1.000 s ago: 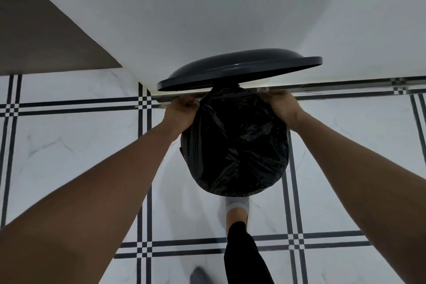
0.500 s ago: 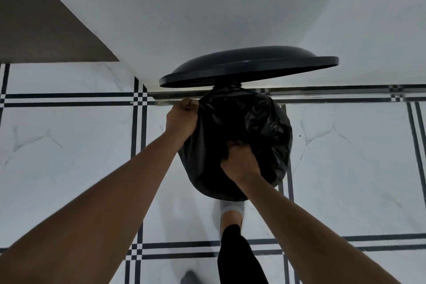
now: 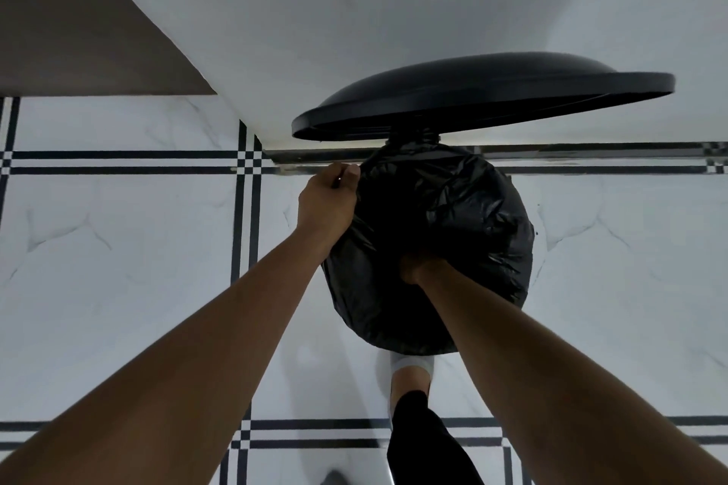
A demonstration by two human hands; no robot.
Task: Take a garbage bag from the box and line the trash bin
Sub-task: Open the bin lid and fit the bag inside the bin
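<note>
A black garbage bag [image 3: 453, 217] is draped over the round mouth of the trash bin, hiding the bin's body. The dark bin lid [image 3: 484, 98] stands raised behind it. My left hand [image 3: 329, 201] grips the bag's edge at the bin's left rim. My right hand [image 3: 417, 272] reaches down into the bag's middle; its fingers are buried in the black plastic and only the wrist and heel show.
My foot in a white sock [image 3: 411, 370] and black trouser leg stands at the bin's front. The bin sits on white marble floor with black stripes [image 3: 244, 248], against a white wall [image 3: 354, 12]. A brown panel [image 3: 78, 31] lies at the upper left.
My right hand left the bag's right rim and moved to the middle, then pushed deeper into the bag. My left hand kept its grip on the left edge.
</note>
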